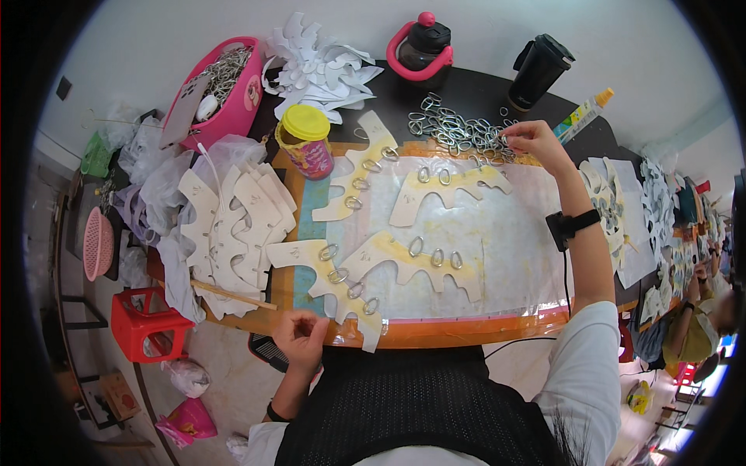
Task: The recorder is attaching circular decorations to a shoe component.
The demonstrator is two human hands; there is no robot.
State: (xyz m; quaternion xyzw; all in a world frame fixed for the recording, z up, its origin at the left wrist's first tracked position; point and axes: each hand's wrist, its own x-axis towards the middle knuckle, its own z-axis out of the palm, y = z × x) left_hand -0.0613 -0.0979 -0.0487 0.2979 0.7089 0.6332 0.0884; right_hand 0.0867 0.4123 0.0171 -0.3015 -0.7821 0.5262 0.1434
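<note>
My right hand [536, 145] reaches to the right edge of a heap of silver oval rings [466, 133], its fingertips pinched on a metal ring there. At the table's front edge my left hand [301, 339] is curled with thumb and fingers together; what it may hold is hidden. Cream scalloped pieces with yellowish smears lie on the work sheet: one at upper left [334, 203], one at upper right [406, 203], one at lower left [295, 253] and one at lower middle [373, 251]. Several rings rest on each. A thin wooden stick [233, 295] lies left of my left hand.
Stacked cream pieces [247, 206] cover the table's left side. Behind them stand a yellow-lidded tub [307, 140] and a pink basket [252, 85] of metal parts. White scraps [322, 74], a dark jar [423, 50], a black tumbler [540, 71] and a glue bottle [583, 116] line the back.
</note>
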